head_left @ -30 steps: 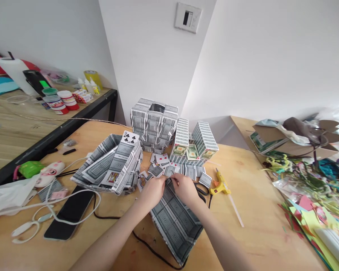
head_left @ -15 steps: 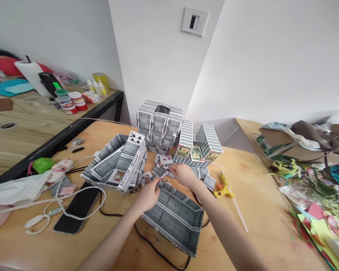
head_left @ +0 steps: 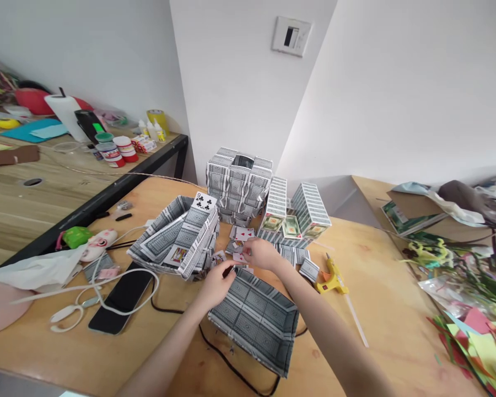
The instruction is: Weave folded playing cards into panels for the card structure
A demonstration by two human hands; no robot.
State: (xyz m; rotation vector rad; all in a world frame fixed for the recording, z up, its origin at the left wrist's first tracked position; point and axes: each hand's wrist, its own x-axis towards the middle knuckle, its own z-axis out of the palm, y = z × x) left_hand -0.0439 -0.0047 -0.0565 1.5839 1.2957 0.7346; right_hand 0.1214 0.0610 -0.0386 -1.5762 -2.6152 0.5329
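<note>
My right hand (head_left: 263,253) is closed in a pinch at a playing card (head_left: 238,257) over a spread of loose cards. Just left of it, my left hand (head_left: 216,283) is closed, and a small dark thing (head_left: 228,271) shows at its fingertips; its kind is not clear. Below both hands lies an open shallow tray made of grey-backed playing cards (head_left: 254,314), its far left corner beside my left hand. A heart card (head_left: 244,234) lies face up beyond my right fingers. Left of the hands stands a larger card-built box (head_left: 177,237) with a nine of clubs (head_left: 204,200) on top.
Behind stand a tall card-built piece (head_left: 238,184) and stacked card packs (head_left: 312,212). A yellow glue gun (head_left: 333,277) with a glue stick lies right. A phone (head_left: 122,300), a white cable and scissors-like white loops lie left. A black cord (head_left: 237,370) runs under the tray.
The right hand has shifted slightly left and down over the loose cards, and a card shows at its fingertips. The left hand stays near the tray's corner. The view has turned slightly left.
</note>
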